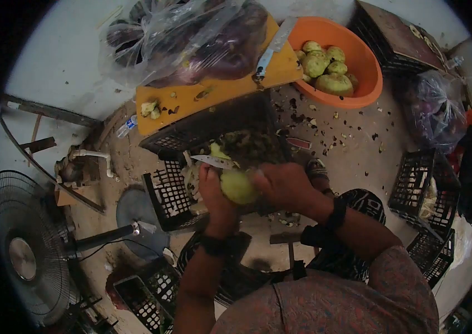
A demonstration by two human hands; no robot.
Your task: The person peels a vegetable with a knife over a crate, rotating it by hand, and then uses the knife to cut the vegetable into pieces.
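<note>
My left hand [212, 189] grips a pale green fruit [238, 186] from its left side. My right hand [283, 185] closes in on the fruit from the right and holds a knife [212, 161]. The blade points left, over my left hand's fingers. Both hands work above a black crate [163, 192] that holds green peelings [247, 146]. An orange bowl [366, 83] with several more green fruits [325, 67] stands at the far right. Both wrists wear dark bands.
An orange cutting board [191, 103] rests on a black crate, with a cleaver [272, 47] and fruit scraps [149, 108] on it. A plastic bag of dark purple produce [186, 39] lies behind it. A fan [24, 245] stands at left, stacked black crates [414, 183] at right.
</note>
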